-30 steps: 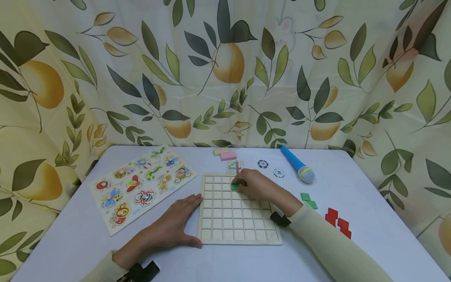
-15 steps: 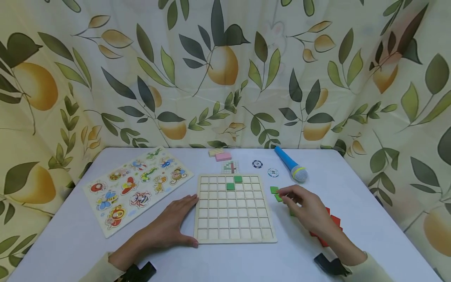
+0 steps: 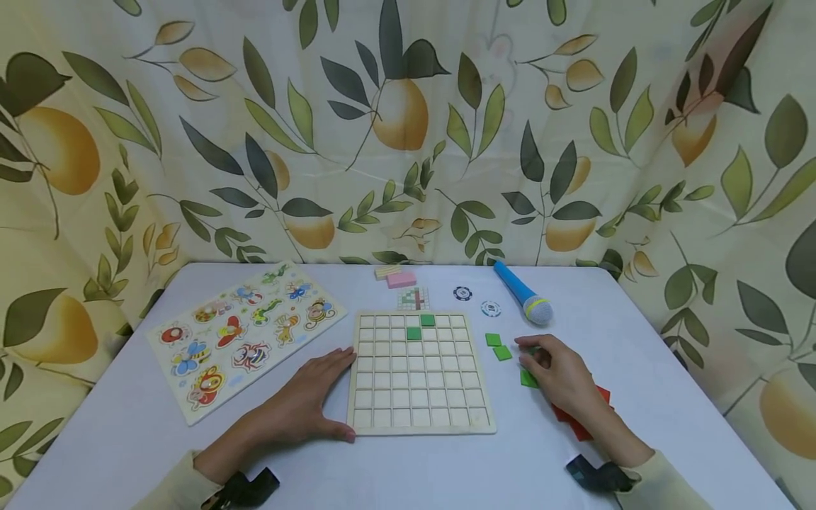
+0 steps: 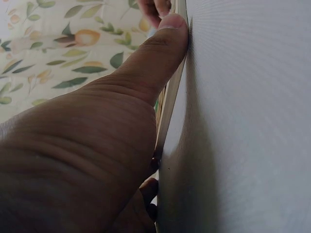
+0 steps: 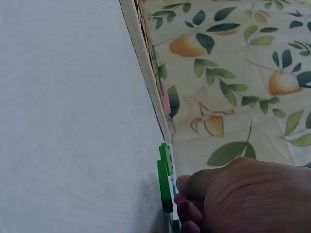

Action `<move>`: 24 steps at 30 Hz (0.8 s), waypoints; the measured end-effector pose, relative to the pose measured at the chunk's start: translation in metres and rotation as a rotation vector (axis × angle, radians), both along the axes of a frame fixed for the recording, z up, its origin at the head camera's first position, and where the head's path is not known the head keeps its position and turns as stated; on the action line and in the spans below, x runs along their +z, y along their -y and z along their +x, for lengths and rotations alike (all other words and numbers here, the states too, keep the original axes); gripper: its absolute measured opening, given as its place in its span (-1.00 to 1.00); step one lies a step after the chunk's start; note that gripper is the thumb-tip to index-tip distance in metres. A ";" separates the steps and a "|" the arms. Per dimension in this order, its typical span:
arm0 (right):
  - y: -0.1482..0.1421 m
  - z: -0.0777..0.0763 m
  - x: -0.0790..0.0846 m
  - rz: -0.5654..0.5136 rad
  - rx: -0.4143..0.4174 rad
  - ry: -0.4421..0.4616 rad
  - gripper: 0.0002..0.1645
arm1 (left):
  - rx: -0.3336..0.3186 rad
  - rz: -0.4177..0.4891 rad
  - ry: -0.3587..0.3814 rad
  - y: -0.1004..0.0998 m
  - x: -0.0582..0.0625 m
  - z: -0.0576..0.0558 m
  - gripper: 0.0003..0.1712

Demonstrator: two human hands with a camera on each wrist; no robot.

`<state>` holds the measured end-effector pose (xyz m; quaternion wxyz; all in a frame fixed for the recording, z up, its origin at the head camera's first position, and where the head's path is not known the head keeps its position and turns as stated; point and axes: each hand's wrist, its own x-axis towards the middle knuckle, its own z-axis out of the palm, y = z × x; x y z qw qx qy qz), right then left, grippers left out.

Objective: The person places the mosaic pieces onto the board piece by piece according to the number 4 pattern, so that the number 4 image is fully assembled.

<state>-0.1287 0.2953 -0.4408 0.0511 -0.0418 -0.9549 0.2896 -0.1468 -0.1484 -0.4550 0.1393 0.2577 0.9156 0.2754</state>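
Green square tiles [image 3: 414, 333] fill two cells of the pale grid board [image 3: 421, 430], one in the top row, the other one row lower and one column left. A second ago the right hand [image 3: 561, 375] was over that lower cell; now it is right of the board, beside loose green tiles [image 3: 502, 353] on the white, finely textured worktop [image 3: 408, 471]. Its thumb and fingers are narrowly spaced; whether they pinch a tile, I cannot tell. The left hand [image 3: 299, 405], spread wide, still touches the board's left edge. Flat red tiles [image 3: 579, 426] lie partly hidden behind the right wrist.
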 end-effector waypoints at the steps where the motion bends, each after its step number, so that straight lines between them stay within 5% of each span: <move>1: 0.000 -0.001 -0.001 0.006 0.000 0.002 -0.53 | -0.002 -0.002 -0.001 0.000 -0.001 0.000 0.52; 10: -0.002 -0.009 -0.008 0.053 0.096 -0.033 -0.55 | -0.011 -0.005 -0.012 0.002 -0.004 0.000 0.52; 24: -0.001 -0.019 -0.002 0.031 0.137 0.007 -0.60 | -0.008 -0.005 -0.013 0.001 -0.002 0.001 0.52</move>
